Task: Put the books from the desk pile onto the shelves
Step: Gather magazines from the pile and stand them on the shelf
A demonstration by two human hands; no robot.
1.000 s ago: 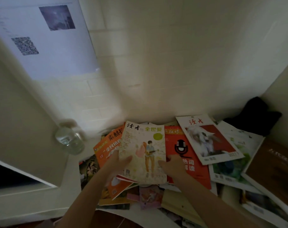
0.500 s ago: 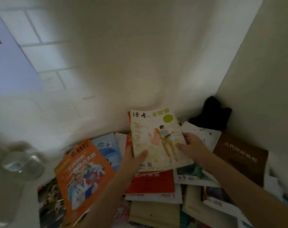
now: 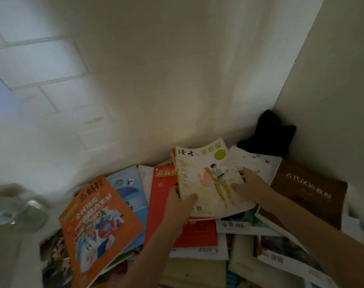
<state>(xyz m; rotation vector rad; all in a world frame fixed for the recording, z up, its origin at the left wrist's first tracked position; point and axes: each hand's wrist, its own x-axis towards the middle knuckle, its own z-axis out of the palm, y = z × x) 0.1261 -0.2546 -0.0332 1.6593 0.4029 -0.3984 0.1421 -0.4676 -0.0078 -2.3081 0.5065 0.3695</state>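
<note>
A pale magazine with a drawn couple on its cover is held slightly raised over the desk pile, with thin red-edged magazines stacked right under it. My left hand grips its lower left edge, thumb on the cover. My right hand holds its right edge, fingers curled at the side. Below lie a red book, an orange magazine, a blue one and a brown book. No shelf is in view.
A glass jar stands blurred at the left. A black cloth sits in the back right corner where the tiled wall meets a side panel. More magazines overlap across the front right.
The view has swung right and down. Both hands have carried the pale magazine to the right, off the orange one and over the red book, and lifted it a little.
</note>
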